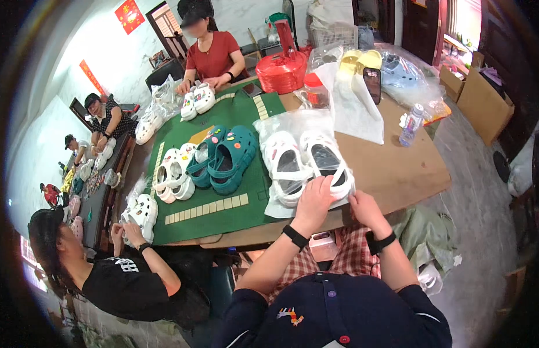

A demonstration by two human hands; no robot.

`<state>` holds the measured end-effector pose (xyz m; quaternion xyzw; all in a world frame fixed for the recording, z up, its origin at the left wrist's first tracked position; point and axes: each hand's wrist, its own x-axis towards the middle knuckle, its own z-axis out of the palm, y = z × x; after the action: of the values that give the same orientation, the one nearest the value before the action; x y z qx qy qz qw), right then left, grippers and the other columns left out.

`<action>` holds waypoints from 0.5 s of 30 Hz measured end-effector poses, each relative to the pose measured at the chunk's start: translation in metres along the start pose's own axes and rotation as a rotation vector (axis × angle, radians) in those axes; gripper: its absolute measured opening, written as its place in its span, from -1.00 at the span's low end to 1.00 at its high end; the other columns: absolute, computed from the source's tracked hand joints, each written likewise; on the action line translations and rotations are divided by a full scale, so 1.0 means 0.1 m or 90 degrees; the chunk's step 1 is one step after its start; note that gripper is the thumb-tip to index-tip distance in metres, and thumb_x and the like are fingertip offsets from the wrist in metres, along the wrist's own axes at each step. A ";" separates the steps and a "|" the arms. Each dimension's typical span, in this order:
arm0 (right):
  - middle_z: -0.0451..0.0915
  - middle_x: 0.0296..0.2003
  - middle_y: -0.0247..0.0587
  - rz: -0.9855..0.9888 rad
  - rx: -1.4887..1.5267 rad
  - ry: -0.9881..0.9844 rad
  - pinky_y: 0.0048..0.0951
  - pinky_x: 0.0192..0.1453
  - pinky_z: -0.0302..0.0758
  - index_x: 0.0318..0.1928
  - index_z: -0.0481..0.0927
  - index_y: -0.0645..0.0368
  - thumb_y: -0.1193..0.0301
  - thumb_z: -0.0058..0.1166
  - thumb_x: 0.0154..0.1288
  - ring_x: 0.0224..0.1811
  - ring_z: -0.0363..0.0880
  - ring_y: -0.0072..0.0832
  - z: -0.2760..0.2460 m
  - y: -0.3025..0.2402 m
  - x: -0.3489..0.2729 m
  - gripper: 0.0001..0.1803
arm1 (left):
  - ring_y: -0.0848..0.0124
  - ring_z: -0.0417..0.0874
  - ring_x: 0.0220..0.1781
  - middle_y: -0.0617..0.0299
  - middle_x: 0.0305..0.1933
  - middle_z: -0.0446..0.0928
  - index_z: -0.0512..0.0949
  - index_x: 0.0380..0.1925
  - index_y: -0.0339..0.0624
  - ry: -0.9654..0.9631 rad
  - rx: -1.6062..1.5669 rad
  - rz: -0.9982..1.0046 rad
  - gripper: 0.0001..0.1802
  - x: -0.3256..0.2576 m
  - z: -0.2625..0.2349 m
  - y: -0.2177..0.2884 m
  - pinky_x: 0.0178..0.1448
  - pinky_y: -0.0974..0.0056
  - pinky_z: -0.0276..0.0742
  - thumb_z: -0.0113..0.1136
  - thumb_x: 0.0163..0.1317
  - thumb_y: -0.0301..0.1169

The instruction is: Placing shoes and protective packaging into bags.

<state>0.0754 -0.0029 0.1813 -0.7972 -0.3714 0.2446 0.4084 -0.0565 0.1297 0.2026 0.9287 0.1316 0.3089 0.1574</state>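
Head view | touching, with left hand (316, 198), heel end of the rightmost of two white clogs (317, 140) | showing right hand (367, 209) just beside that heel | displaying, leftward on green mat (259, 216), teal clogs (237, 152) and charm-decorated pale clogs (175, 170) | including, beyond, red twine roll (281, 72)

Both forearms run out ahead of the shirt (333, 310), slanting in toward each other! Left hand (314, 201), just left of the shirt's midline, back up, fingers pointing away and bent at the tips. Right hand (367, 210), right of that midline, fingers curled inward. They're near each other, apart, a dark band on each wrist.
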 end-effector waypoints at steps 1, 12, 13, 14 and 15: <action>0.56 -0.57 -0.07 0.065 0.050 -0.083 -0.26 -0.41 0.50 -0.26 0.47 0.33 0.30 -0.10 0.41 -0.54 0.60 -0.28 -0.08 0.04 -0.05 -0.71 | 0.02 0.50 -0.03 0.00 -0.06 0.45 0.37 0.09 -0.29 0.019 -0.009 -0.017 -0.41 0.01 0.05 0.03 0.02 0.05 0.46 0.33 0.02 -0.43; 0.59 -0.43 0.15 0.097 -0.076 0.050 -0.22 -0.27 0.50 -0.24 0.57 0.34 0.21 0.06 0.32 -0.39 0.60 -0.02 -0.08 0.46 -0.49 -0.64 | 0.12 0.51 0.05 0.03 0.11 0.46 0.35 0.23 -0.18 -0.175 0.125 -0.046 -0.33 -0.30 -0.05 0.21 -0.02 0.22 0.53 0.30 0.07 -0.36; 0.59 -0.43 0.15 0.094 -0.076 0.045 -0.22 -0.27 0.50 -0.24 0.57 0.34 0.21 0.06 0.32 -0.39 0.60 -0.02 -0.12 0.29 -0.56 -0.64 | 0.12 0.51 0.06 0.01 0.10 0.44 0.33 0.24 -0.19 -0.080 0.104 0.007 -0.30 -0.49 -0.09 0.11 0.02 0.19 0.51 0.33 0.06 -0.34; 0.59 -0.46 0.13 0.060 -0.073 0.066 -0.24 -0.26 0.51 -0.26 0.58 0.33 0.22 0.10 0.29 -0.39 0.61 -0.03 -0.16 0.08 -0.65 -0.66 | 0.12 0.50 0.06 -0.01 0.09 0.42 0.32 0.24 -0.21 0.014 0.081 0.062 -0.27 -0.62 -0.15 0.02 0.05 0.17 0.48 0.35 0.05 -0.32; 0.59 -0.49 0.10 0.027 -0.069 0.088 -0.26 -0.26 0.52 -0.27 0.59 0.32 0.24 0.14 0.27 -0.39 0.62 -0.05 -0.15 -0.08 -0.69 -0.67 | 0.12 0.50 0.06 -0.01 0.09 0.42 0.32 0.24 -0.21 0.011 0.083 0.061 -0.27 -0.67 -0.23 -0.07 0.05 0.17 0.48 0.35 0.05 -0.32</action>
<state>0.0414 -0.0616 0.2021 -0.8409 -0.3379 0.1773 0.3838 -0.1236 0.1182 0.1814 0.9395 0.1079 0.3150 0.0807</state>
